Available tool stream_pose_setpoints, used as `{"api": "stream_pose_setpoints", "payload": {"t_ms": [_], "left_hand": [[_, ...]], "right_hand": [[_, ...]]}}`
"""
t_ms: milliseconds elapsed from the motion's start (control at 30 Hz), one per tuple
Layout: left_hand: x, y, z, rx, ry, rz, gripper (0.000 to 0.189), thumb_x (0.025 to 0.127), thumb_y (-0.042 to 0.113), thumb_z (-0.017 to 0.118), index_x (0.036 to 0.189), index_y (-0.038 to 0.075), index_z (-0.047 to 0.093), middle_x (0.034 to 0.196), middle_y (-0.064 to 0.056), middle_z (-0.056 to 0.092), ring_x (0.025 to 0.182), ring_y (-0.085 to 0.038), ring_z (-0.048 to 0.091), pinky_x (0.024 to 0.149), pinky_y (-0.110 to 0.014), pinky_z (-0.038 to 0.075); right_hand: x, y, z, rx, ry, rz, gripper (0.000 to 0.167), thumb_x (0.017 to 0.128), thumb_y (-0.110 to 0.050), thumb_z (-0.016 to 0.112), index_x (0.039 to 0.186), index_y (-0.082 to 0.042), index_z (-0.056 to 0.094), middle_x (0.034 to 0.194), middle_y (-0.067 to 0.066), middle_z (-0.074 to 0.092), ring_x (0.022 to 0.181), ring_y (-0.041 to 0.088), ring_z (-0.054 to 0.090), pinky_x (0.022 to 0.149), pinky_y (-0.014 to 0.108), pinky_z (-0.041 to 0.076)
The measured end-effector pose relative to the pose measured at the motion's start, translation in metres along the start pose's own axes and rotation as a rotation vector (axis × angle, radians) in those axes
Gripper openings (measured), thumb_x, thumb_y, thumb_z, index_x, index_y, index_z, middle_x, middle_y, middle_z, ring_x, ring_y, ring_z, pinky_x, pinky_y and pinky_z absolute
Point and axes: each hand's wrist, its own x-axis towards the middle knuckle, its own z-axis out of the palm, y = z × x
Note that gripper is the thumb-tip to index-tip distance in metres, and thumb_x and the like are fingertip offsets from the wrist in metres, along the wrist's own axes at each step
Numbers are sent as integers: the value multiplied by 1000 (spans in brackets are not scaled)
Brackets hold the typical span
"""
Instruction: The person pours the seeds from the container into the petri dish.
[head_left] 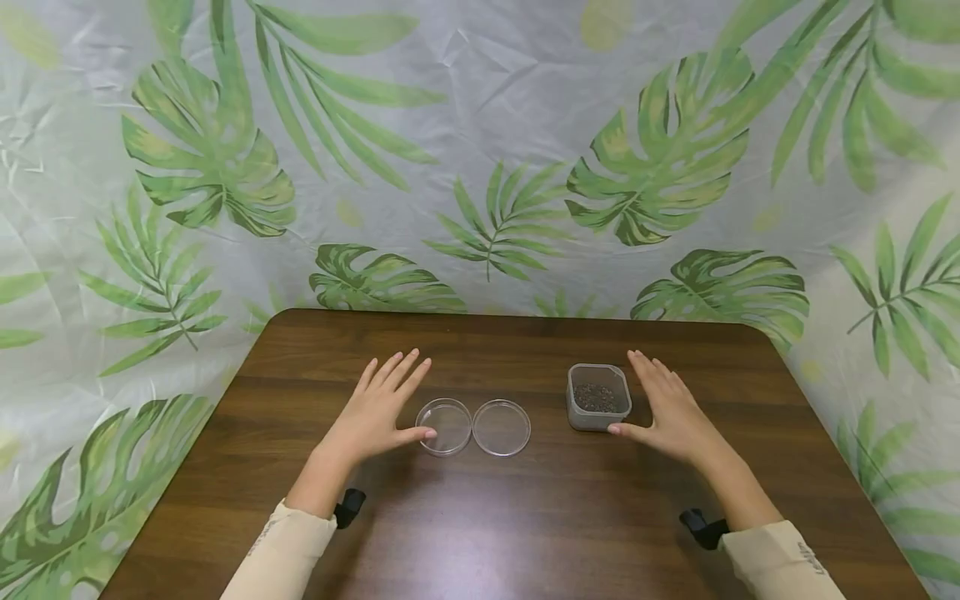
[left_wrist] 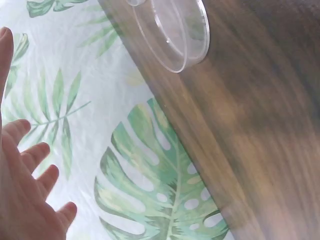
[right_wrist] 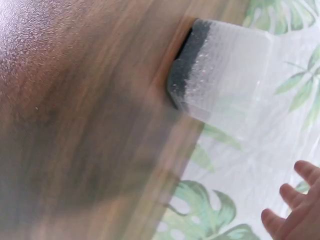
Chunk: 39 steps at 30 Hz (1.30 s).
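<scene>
Two clear round dishes, like petri dish halves, lie side by side on the brown table. The left dish (head_left: pixel 455 429) is nearest my left hand (head_left: pixel 375 417), whose straight, spread fingers hold nothing; its thumb tip overlaps the dish's edge in the head view, and contact cannot be told. Beside it is the right dish (head_left: pixel 502 428). Farther right stands a small translucent square tub (right_wrist: pixel 220 70) with dark, grainy, soil-like material (head_left: pixel 596 398) in its lower part. My right hand (head_left: pixel 671 412) is held at the tub's right side, fingers extended and thumb near its front corner.
The wood-grain table (head_left: pixel 495 525) has rounded far corners. Behind it hangs a pale sheet (head_left: pixel 517 108) printed with green leaves. Black straps with small mounts (head_left: pixel 350 507) are on both wrists, next to cream sleeves (head_left: pixel 281 554).
</scene>
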Motion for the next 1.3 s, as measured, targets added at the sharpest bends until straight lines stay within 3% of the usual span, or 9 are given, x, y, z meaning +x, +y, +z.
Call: {"api": "stream_pose_setpoints", "payload": {"t_ms": [367,533,800,967,1167,1300], "left_hand": [[-5,0,20,-102,96,5,99,70,62,62,142,7,22,143,-12,25,129,-30,24,107,-45,15],[-7,2,29,-174,154,-10,101,68,57,68,142,6,23,142,-11,27,128,-30,26,104,-47,22],[-12,5,45,-310,147,-122,103,67,59,67,144,12,17,144,-8,23,130,-25,24,104,-44,24],[-16,5,57,-402,139,-183,105,66,62,65,144,14,15,144,-10,22,130,-27,23,102,-47,27],[-17,7,66,-501,159,-223,105,64,55,72,144,14,17,143,-15,23,128,-31,24,100,-52,29],[-18,9,71,-578,152,-263,107,62,53,74,143,13,17,143,-16,22,128,-33,22,99,-55,28]], "right_hand": [[0,9,18,221,-12,107,112,66,-52,72,145,-24,-2,148,15,10,129,43,14,94,66,21],[0,12,26,281,7,133,111,68,-47,74,145,-22,-1,148,14,8,129,43,14,94,66,21],[3,20,42,374,49,167,111,67,-41,77,145,-22,2,146,15,15,130,40,15,95,64,22],[4,23,50,438,64,189,109,67,-36,78,145,-22,3,145,16,18,130,40,15,96,65,20],[5,25,58,479,56,215,109,68,-34,78,145,-22,2,146,17,15,129,42,17,96,63,20],[7,26,62,519,65,211,108,69,-31,78,145,-16,3,144,20,17,128,40,20,98,60,23]]}}
